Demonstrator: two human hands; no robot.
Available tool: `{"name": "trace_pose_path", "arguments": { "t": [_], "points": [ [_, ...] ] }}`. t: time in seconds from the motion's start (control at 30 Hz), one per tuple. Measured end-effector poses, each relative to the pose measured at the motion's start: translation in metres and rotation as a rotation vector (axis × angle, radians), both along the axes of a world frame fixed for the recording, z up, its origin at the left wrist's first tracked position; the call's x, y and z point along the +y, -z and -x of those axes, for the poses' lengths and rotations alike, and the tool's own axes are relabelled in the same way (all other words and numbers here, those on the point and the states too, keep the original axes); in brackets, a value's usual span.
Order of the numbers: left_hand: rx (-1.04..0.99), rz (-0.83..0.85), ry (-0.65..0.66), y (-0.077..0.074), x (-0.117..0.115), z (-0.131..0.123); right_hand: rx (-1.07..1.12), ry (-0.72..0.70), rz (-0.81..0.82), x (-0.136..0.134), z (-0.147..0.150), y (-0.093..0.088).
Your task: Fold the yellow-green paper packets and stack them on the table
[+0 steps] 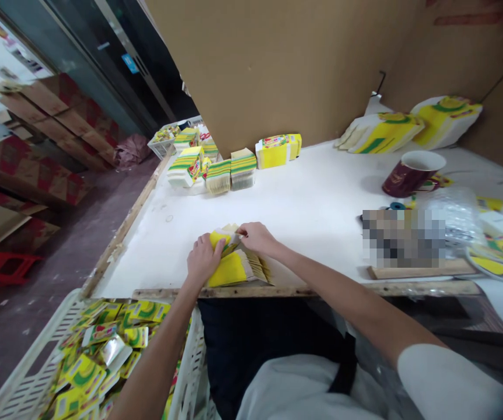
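Note:
Close to the table's front edge, my left hand [203, 258] is closed around the left side of a yellow printed card packet [219, 238], its thumb lying on top. The fingers of my right hand [258, 238] are pinched together at the packet's far right end; exactly what lies between the fingertips is hard to see. Just below both hands, a fanned stack of yellow card packets [229, 269] rests on the white table [313, 216], its pale edges spread toward the right.
Stacked packets [243, 169] stand at the back, beside an upright cardboard sheet [278, 70]. A maroon mug [411, 175] and a wooden strip [422, 269] are on the right. Below left, a white basket [28, 382] holds many yellow packs. Cartons [28, 169] and a red stool [4, 266] stand on the floor.

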State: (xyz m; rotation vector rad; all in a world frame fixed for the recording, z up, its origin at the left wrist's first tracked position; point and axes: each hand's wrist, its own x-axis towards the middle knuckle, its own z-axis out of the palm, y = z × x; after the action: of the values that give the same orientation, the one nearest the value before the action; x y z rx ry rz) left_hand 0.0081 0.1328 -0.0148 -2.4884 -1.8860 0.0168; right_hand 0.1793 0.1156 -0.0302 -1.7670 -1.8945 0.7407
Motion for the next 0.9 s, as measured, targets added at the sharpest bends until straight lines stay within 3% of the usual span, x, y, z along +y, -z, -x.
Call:
{"name": "trace_pose_path", "arguments": {
  "t": [0.3,0.37,0.57,0.9],
  "points": [
    [-0.018,0.05,-0.029,-0.003,0.004,-0.002,0.044,-0.458,0.121,-0.014,-0.042,-0.017],
    [-0.012,0.044,-0.021,-0.002,0.004,-0.003,0.02,-0.428,0.081,-0.014,-0.043,-0.018],
    [0.016,0.013,0.011,-0.001,0.002,-0.004,-0.134,-0.134,-0.138,-0.001,-0.028,-0.01],
    [0.036,0.004,0.007,0.001,0.003,-0.004,-0.309,-0.195,-0.25,-0.021,-0.019,-0.003]
  ]
}}
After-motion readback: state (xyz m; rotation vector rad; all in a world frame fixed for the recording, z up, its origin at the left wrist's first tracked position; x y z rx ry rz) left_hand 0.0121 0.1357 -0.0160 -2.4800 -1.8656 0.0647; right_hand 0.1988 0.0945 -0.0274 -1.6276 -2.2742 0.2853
